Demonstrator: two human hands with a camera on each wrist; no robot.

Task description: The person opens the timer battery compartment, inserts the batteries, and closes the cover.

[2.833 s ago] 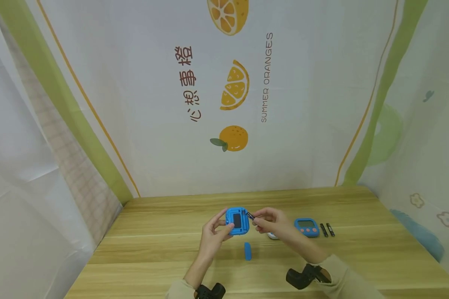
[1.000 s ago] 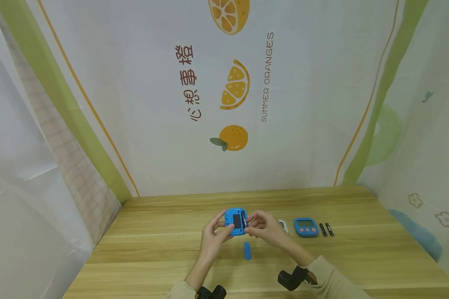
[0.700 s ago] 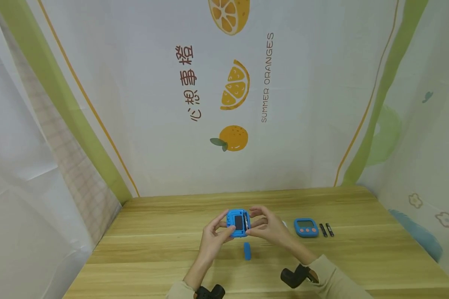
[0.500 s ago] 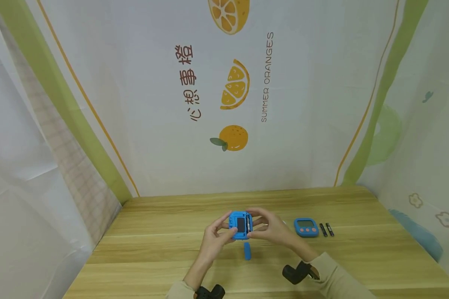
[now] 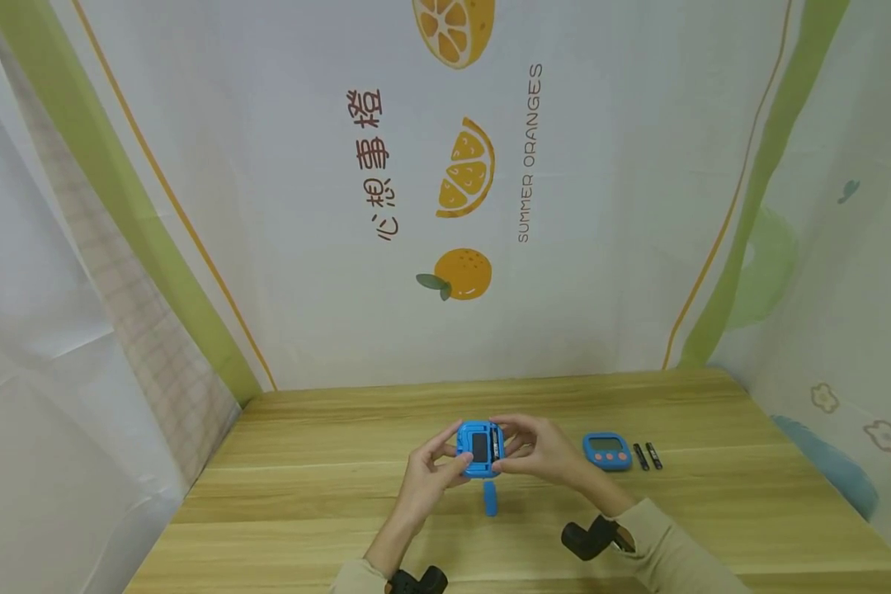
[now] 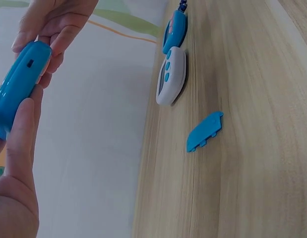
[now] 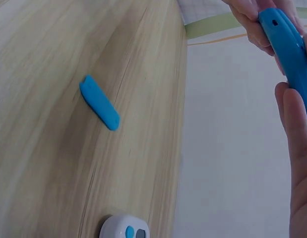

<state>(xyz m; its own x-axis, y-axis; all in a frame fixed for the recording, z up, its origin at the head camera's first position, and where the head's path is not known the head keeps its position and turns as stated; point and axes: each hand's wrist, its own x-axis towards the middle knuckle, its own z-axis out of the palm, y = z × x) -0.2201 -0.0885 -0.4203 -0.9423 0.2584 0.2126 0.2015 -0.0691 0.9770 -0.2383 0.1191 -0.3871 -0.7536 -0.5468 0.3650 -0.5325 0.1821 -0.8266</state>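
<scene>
Raised over the table is a blue digital timer (image 5: 479,448), its back towards me and its battery compartment uncovered. A dark battery (image 5: 496,445) lies in the slot on its right side. My left hand (image 5: 425,480) grips the timer's left side, thumb on the back. The right hand (image 5: 538,450) pinches the right edge, thumb near the lower corner and fingers at the top. Both wrist views show the timer's blue rim between the hands; the compartment is hidden there. Below it on the table lies the loose blue battery cover (image 5: 490,499).
To the right, a second blue timer (image 5: 607,452) with pink buttons lies face up, beside two loose dark batteries (image 5: 648,456). A white timer (image 6: 171,74) with blue buttons lies on the wooden table (image 5: 327,478), hidden behind the right hand in the head view. A printed curtain (image 5: 579,313) hangs behind.
The battery that my right hand pinched beside the timer now lies in its slot. That hand has shifted onto the timer's right edge, and the timer has moved slightly right and nearer.
</scene>
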